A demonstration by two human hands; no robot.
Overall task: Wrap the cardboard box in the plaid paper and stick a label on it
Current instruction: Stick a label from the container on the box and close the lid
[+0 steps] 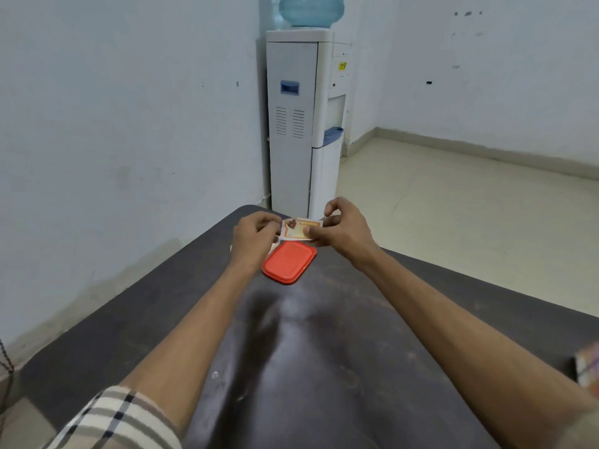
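A small white and orange label [296,229] is held up above the far end of the dark table [324,367]. My left hand [254,241] pinches its left edge and my right hand [340,226] pinches its right edge. At the right edge of the view, a corner of a plaid-patterned thing [588,367] shows on the table; I cannot tell whether it is the wrapped box. Most of it is cut off by the frame.
A red plastic lid [289,262] lies flat on the table just under the label. A white water dispenser [304,124] with a blue bottle stands against the wall beyond the table's far end. Pale tiled floor lies to the right.
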